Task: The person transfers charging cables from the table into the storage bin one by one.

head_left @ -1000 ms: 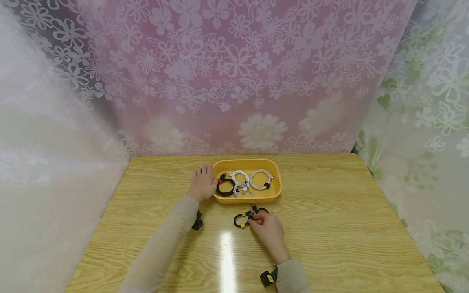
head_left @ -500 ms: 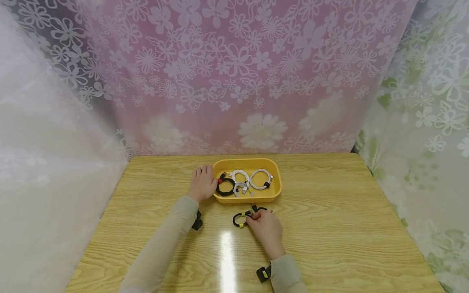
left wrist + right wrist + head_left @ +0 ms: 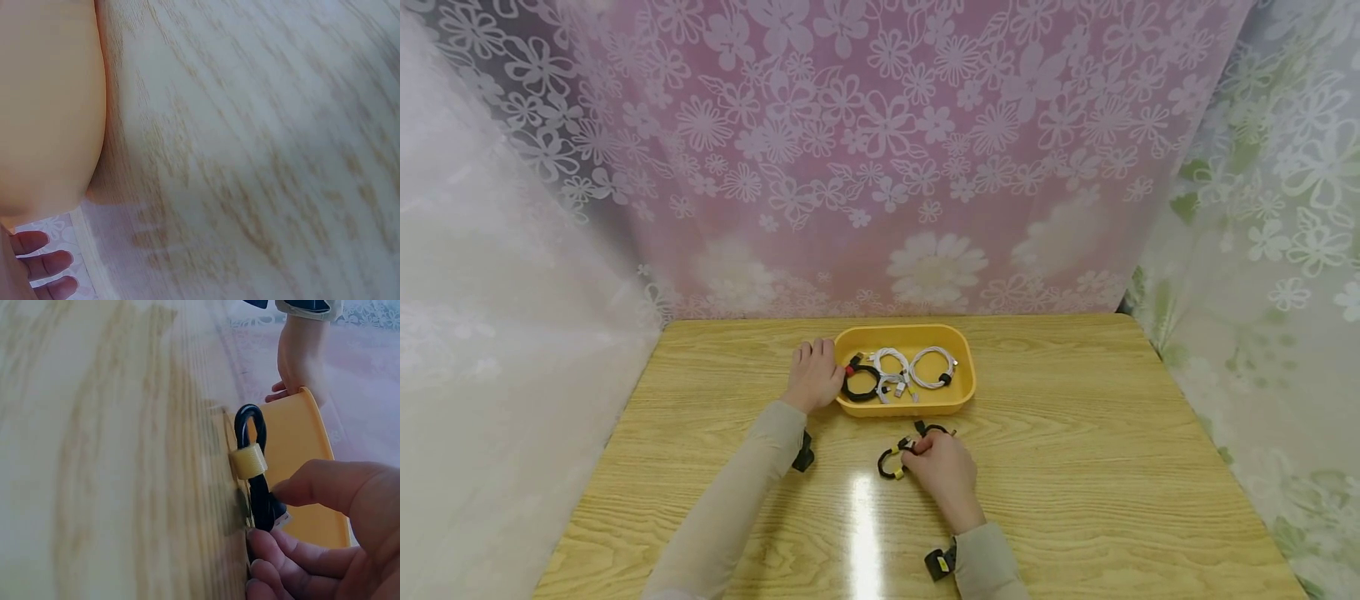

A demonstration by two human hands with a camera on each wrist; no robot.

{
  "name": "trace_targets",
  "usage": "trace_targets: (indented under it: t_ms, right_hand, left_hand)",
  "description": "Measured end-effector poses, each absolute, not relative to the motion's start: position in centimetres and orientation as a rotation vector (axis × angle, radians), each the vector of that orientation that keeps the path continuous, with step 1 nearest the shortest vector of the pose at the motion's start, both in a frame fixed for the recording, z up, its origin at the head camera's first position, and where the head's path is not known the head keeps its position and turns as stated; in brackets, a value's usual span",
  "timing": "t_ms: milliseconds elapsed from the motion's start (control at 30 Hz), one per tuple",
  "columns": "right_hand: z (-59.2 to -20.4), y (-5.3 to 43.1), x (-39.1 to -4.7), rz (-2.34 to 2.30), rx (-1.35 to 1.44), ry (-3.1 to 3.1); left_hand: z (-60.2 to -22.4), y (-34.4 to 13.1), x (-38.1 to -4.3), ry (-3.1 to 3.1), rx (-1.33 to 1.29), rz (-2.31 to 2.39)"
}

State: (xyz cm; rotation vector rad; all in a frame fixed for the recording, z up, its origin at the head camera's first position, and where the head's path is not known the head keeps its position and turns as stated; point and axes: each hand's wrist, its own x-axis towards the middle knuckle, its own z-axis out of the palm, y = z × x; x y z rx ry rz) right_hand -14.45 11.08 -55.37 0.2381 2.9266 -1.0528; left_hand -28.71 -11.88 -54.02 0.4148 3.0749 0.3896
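My left hand (image 3: 815, 375) rests against the left end of a yellow bin (image 3: 904, 410), its thumb side at the rim. Its fingers look loose in the left wrist view. In front of the bin my right hand (image 3: 946, 473) pinches a coiled black cable (image 3: 883, 463) bound with yellow ties. The right wrist view shows thumb and fingertips on this cable (image 3: 261, 494), just below a yellow tie (image 3: 249, 461). A second black cable (image 3: 936, 428) lies behind the right hand, partly hidden by it.
Inside the bin sit a black coiled cable (image 3: 861, 397) with a red tie and several white ones, among them a white coil (image 3: 914, 375) with a black tie at right. Wooden table (image 3: 1112, 467) surrounds the bin; a floral curtain (image 3: 880, 167) hangs behind it.
The right hand has drawn the yellow-tied black cable slightly left and toward me, and its loop has turned. More of the cable behind shows apart from it. The left hand stays put.
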Motion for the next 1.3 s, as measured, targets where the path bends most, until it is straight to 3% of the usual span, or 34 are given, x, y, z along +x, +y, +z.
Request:
trace_targets:
  t_ms: [800,1300]
  right_hand:
    - [-55.1,12.3,-14.0,-1.395,0.126,2.754]
    - [-54.6,13.0,-14.7,-1.544,0.198,2.603]
  left_hand:
    - [-54.1,-11.8,-28.8,3.07,0.406,0.365]
    - [-54.1,-11.9,-28.9,3.076,0.424,0.382]
